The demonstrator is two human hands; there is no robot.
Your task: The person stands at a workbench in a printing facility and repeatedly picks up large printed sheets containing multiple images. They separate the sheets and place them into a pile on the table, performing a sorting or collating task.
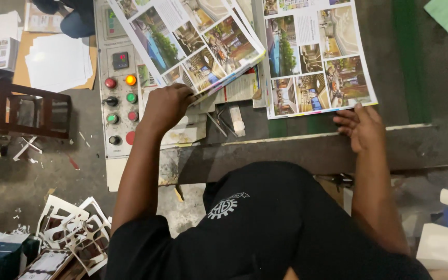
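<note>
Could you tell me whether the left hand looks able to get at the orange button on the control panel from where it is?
Probably yes. The left hand grips the lifted printed sheets just right of the orange button, and nothing lies between them, though it would need to let go of the sheets first.

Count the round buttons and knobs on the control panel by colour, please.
On the control panel by the left hand:
Red: 3
Green: 2
Orange: 1
Black: 2
Total: 8

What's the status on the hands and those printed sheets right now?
Left hand gripping lifted stack of printed sheets. Right hand flat on lower edge of flat printed sheet. Control panel beside left hand.
</note>
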